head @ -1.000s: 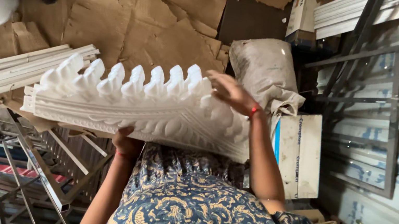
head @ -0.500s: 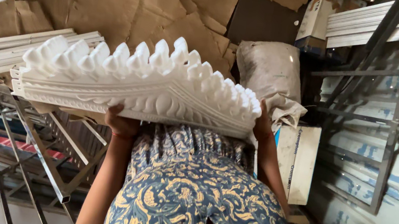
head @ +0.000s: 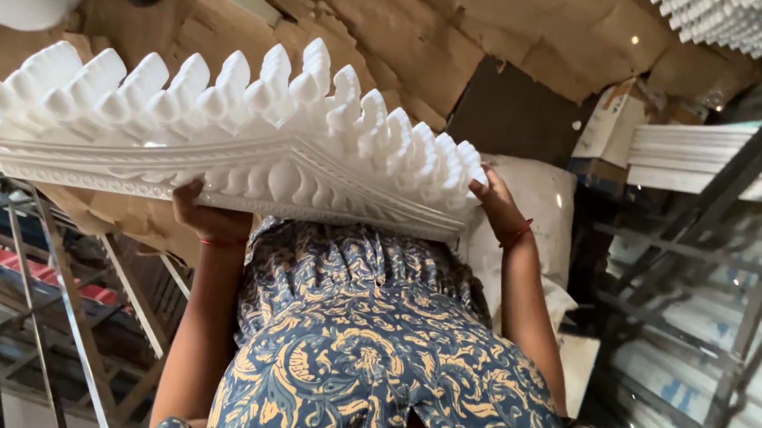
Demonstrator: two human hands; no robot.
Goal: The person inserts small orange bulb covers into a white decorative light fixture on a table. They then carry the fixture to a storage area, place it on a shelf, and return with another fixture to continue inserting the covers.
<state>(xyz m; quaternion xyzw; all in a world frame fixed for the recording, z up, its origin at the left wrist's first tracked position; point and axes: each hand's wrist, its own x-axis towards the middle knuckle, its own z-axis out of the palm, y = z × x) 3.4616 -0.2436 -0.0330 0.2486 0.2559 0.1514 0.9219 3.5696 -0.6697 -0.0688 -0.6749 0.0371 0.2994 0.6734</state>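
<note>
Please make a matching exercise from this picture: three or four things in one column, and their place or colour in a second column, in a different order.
Things:
1. white moulding
2. left hand
3. right hand
4. metal rack

Places or colours:
A. grips the right end of the moulding
B. stands at the lower left, with thin bars
C. supports the lower edge near the middle
D. held level, with a scalloped top edge

Pairs: 1-D, 2-C, 3-A, 4-B

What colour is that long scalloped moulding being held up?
Plain white all over, the scalloped moulding shows best in the head view.
</note>
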